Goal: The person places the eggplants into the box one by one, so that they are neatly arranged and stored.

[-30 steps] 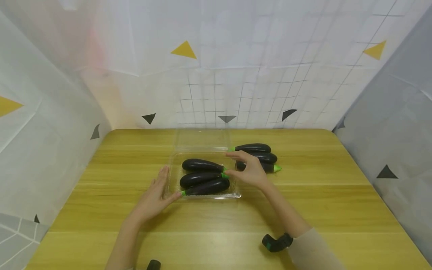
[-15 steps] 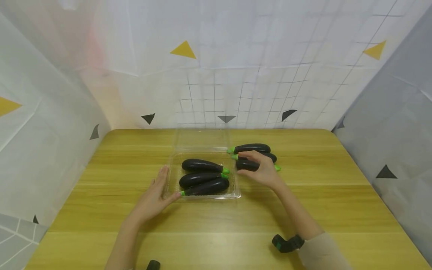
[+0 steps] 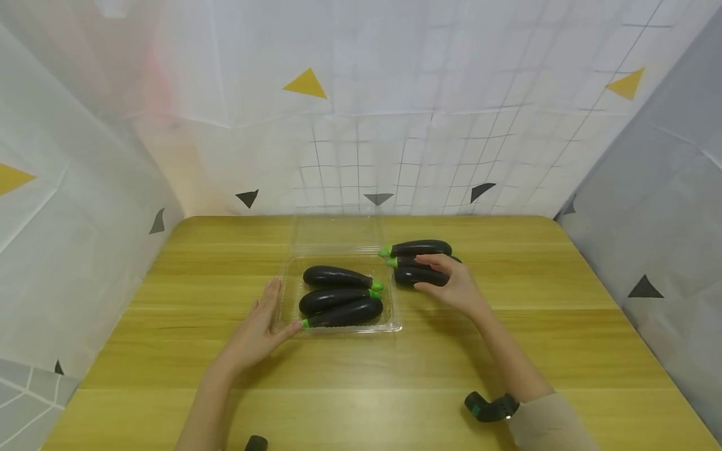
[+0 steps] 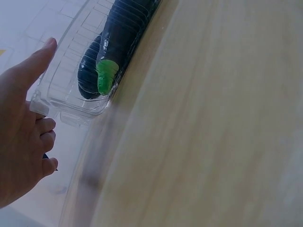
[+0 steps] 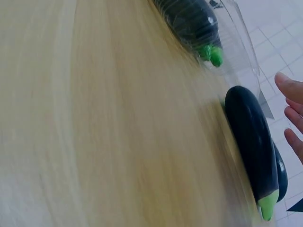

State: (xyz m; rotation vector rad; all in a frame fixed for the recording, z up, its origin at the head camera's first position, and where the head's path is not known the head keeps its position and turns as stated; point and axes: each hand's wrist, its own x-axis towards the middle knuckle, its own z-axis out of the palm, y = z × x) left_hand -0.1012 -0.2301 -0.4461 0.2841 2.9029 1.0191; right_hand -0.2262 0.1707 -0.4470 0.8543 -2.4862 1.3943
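Head view: at the table point(image 3: 338, 391), my left hand point(image 3: 254, 335) lies against the near left corner of the clear box point(image 3: 355, 330), thumb spread from nearly straight fingers, gripping nothing. Inside lie three eggplants point(image 3: 346, 312), glossy, purple-black, plump at one end; the nearest points its green stem point(image 3: 305, 323) left, the other two right. Right of the box, my right hand point(image 3: 454, 287) hovers over three more eggplants point(image 3: 414, 276), fingers and thumb parted wide, holding nothing. The nearest shows a paler stem in the right wrist view; the farther two point theirs left. Behind the box, its lid point(image 3: 338, 233) is up.
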